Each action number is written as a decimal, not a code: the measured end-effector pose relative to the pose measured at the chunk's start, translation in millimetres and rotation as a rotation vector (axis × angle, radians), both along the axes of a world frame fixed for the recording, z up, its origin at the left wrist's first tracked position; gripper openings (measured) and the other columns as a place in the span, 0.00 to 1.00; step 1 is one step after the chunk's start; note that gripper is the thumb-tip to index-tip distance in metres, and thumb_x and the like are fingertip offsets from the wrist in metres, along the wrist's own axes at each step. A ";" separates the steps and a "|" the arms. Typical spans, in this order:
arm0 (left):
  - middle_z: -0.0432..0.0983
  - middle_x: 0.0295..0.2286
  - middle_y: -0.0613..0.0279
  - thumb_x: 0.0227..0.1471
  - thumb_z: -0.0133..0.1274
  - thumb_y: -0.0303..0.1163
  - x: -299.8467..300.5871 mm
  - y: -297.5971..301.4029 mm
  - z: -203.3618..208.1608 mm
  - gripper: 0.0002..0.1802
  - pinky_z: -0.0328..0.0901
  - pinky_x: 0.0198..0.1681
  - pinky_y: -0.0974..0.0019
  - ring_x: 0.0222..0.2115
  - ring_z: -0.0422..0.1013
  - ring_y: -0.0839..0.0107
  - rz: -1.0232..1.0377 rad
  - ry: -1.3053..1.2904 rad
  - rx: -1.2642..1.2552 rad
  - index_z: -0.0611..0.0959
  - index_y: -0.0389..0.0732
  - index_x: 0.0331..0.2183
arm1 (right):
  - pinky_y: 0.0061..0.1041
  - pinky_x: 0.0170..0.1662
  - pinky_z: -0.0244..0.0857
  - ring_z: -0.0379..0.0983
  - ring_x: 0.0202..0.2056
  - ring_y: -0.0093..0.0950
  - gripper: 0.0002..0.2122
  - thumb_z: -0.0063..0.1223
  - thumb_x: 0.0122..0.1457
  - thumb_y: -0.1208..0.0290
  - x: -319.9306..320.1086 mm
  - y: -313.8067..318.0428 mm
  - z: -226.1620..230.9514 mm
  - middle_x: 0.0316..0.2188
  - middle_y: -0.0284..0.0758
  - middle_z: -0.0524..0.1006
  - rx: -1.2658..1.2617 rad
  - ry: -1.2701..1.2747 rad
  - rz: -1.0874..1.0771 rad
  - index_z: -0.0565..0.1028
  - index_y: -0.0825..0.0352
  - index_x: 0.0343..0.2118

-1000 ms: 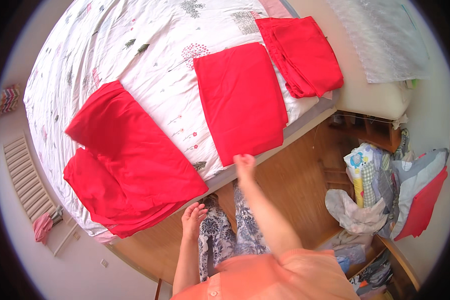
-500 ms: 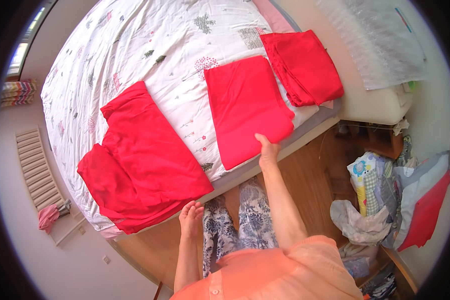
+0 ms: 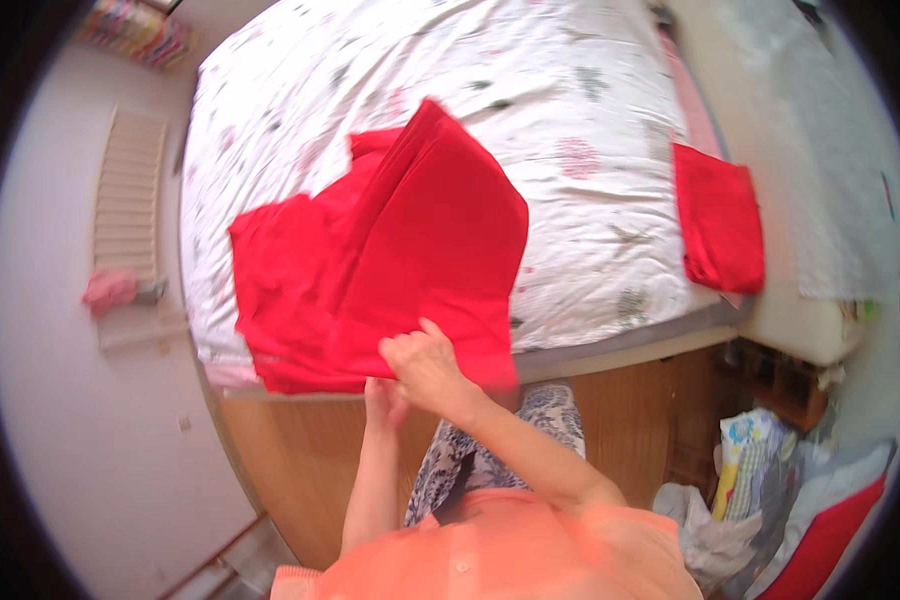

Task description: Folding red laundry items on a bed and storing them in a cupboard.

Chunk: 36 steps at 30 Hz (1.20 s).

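Head view, slightly blurred: right hand (image 3: 425, 362) curled closed on the near edge of the folded red cloth (image 3: 440, 250), centre of the frame; left hand (image 3: 384, 402) just below, fingertips at that same edge, too hidden to tell whether gripping. Folded cloth overlapping the larger rumpled red cloth (image 3: 280, 265), left of centre, on the bed (image 3: 630, 345).

Possible trouble, as a judgement: layers slipping apart and the fold opening, from a hold at only the near edge; lower right corner, blurred and seemingly past the bed's edge, perhaps sagging toward the floor (image 3: 620, 410); rumpled cloth beneath perhaps bunching, if dragged along by the one above.

Compared with half a second ago: folded cloth shifted from mid-bed to over the rumpled one, leaving patterned sheet (image 3: 580, 230) bare; right hand now beside the left; small red bundle (image 3: 720, 220) nearer the right rim with the camera's turn, otherwise seemingly unchanged.
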<state>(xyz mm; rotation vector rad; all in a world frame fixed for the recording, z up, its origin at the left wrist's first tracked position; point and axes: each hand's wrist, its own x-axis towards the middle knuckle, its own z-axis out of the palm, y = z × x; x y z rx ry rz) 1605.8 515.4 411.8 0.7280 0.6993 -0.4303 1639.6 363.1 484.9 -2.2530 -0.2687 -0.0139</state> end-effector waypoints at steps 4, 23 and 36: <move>0.67 0.35 0.60 0.48 0.37 0.36 -10.4 74.6 -76.3 0.16 0.58 0.40 0.57 0.34 0.63 0.67 0.266 0.604 0.437 0.67 0.42 0.40 | 0.36 0.39 0.54 0.66 0.34 0.31 0.07 0.44 0.40 0.70 -82.4 53.4 -89.3 0.26 0.37 0.70 -0.231 0.420 0.309 0.70 0.63 0.25; 0.62 0.41 0.56 0.33 0.52 0.26 234.5 29.7 -114.0 0.28 0.54 0.44 0.55 0.45 0.55 0.60 -1.056 -0.761 1.770 0.66 0.44 0.42 | 0.29 0.29 0.61 0.68 0.26 0.37 0.04 0.45 0.46 0.74 -116.9 45.8 -132.5 0.22 0.41 0.70 0.137 0.713 -0.246 0.69 0.68 0.23; 0.69 0.15 0.60 0.34 0.44 0.30 -23.2 25.7 -1.0 0.09 0.55 0.21 0.60 0.18 0.67 0.62 -1.639 -1.025 1.110 0.72 0.43 0.26 | 0.21 0.29 0.61 0.68 0.23 0.26 0.04 0.47 0.45 0.77 -35.3 -2.0 -47.1 0.21 0.36 0.70 0.178 0.336 -0.317 0.69 0.70 0.25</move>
